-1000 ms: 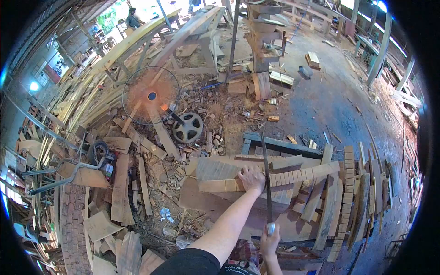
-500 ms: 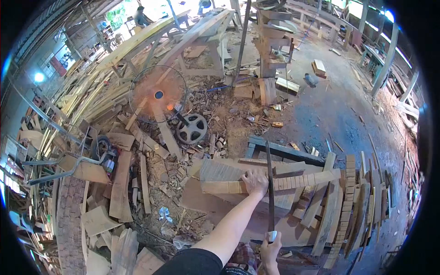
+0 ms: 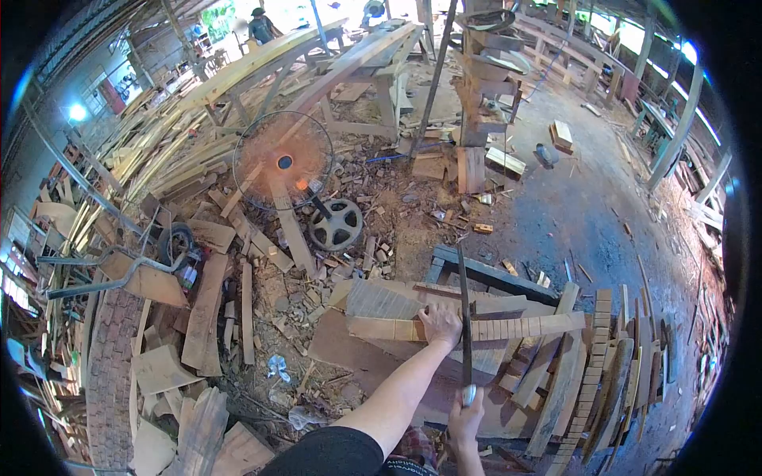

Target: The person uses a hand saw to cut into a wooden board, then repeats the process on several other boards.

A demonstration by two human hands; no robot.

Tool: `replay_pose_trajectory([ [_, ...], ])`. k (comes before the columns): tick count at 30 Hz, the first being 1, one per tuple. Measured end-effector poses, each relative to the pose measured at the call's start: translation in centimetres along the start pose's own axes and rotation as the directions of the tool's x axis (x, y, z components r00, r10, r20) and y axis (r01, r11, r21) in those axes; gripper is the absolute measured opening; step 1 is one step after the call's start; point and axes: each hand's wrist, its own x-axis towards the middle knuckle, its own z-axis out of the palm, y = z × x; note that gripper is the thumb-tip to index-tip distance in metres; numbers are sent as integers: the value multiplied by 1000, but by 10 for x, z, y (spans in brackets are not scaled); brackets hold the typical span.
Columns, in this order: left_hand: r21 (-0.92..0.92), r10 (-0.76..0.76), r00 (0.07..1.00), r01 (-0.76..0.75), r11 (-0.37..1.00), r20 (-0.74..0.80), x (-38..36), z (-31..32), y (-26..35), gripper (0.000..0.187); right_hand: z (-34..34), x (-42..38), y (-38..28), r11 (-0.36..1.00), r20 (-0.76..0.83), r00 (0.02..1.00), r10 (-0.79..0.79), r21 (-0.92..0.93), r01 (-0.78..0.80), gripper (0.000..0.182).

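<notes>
A long curved strip of wood (image 3: 524, 327) with evenly spaced cuts across it lies over other boards. My left hand (image 3: 441, 324) presses on this strip, its fingers spread over the top edge, just left of the saw. In my right hand (image 3: 467, 412) is the handle of a long dark saw (image 3: 466, 333), whose blade points away from me and crosses the strip. Beneath the strip, a wide greyish board (image 3: 381, 301) shows on the left.
Several curved wood pieces (image 3: 556, 389) lie at the right. A spoked wheel (image 3: 335, 224) and a round fan guard (image 3: 284, 162) stand ahead. A wheelbarrow (image 3: 143, 278) is at the left. Far back, a person (image 3: 260, 28) is by long beams.
My right hand has moved forward and up with the saw. The camera view has shifted slightly. My left hand stays on the strip.
</notes>
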Motion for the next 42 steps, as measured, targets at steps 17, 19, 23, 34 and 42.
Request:
replay_pose_trajectory([
  [17, 44, -24, 1000, 23, 999, 18, 3, 8, -3, 22, 25, 54, 4, 1000, 14, 1000, -2, -26, 3, 19],
  [19, 16, -30, 999, 30, 999, 20, 2, 9, 0, 23, 12, 29, 3, 1000, -3, 1000, -20, -1, 20, 20],
  [23, 19, -18, 1000, 18, 1000, -17, 1, 9, 0, 23, -13, -22, 8, 999, 26, 999, -22, 25, 21, 20],
  [34, -28, -59, 998, 60, 998, 25, 6, 0, 1, 22, -11, 6, -6, 998, 18, 999, -41, 46, 41, 22],
  [42, 31, -11, 1000, 11, 999, 17, 7, 5, -2, 21, 10, 45, -6, 999, 7, 1000, -30, 12, 30, 21],
])
